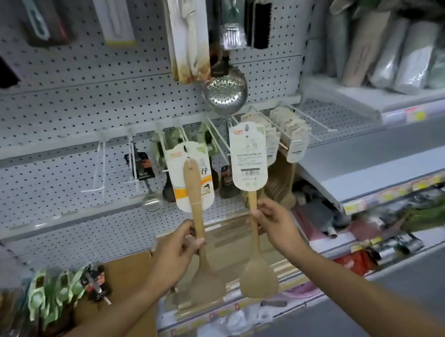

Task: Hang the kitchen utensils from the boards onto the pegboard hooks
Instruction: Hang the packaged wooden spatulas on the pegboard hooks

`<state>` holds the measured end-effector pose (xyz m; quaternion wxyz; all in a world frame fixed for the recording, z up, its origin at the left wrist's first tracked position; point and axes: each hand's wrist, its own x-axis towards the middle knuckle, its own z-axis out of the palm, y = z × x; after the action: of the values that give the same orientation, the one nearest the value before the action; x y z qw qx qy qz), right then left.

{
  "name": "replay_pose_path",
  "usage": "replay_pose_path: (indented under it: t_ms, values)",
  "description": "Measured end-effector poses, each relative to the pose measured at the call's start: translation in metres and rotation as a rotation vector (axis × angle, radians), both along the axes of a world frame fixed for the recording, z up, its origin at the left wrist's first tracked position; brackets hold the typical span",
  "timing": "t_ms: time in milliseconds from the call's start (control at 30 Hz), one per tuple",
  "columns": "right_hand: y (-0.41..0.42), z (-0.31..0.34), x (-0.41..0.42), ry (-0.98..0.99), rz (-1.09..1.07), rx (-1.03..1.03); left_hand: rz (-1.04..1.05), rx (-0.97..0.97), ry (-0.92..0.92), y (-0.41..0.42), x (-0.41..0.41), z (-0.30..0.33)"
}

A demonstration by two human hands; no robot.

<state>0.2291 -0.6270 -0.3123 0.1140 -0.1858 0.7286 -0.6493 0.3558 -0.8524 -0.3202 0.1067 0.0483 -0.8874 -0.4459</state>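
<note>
Both forearms reach up toward the pegboard point(57, 114). The left hand point(174, 249) has its fingers curled round the handle of one wooden spatula point(198, 226), held upright with its label card on top. The right hand point(275, 224) pinches the handle of a second wooden spatula point(258, 266), its card near the white hooks point(219, 142). More utensils point(58, 292) lie on the brown boards point(131, 297) below.

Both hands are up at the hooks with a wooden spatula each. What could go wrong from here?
1. The left hand and right hand grip the spatulas mid-handle, well below the card holes, so the left card or right card may wobble and miss the white hooks.
2. The steel skimmer hangs just above; lifting the right card higher could knock it.
3. Neighbouring hooks already hold carded stock, which could get pushed or snagged.
</note>
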Motion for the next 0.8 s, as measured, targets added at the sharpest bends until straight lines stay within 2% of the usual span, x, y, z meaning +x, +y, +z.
replay_pose_path:
  t_ms: [433,633,800]
  values:
    - [0.083,-0.019,-0.066,-0.039,-0.230,0.055,-0.246,0.006,-0.011,0.060,-0.107,0.004]
    - [0.120,-0.048,-0.095,-0.065,-0.298,0.257,-0.269,0.052,-0.074,0.075,-0.132,-0.014]
    - [0.142,-0.076,-0.137,-0.110,-0.285,0.309,-0.278,-0.073,-0.053,0.092,-0.150,-0.016]
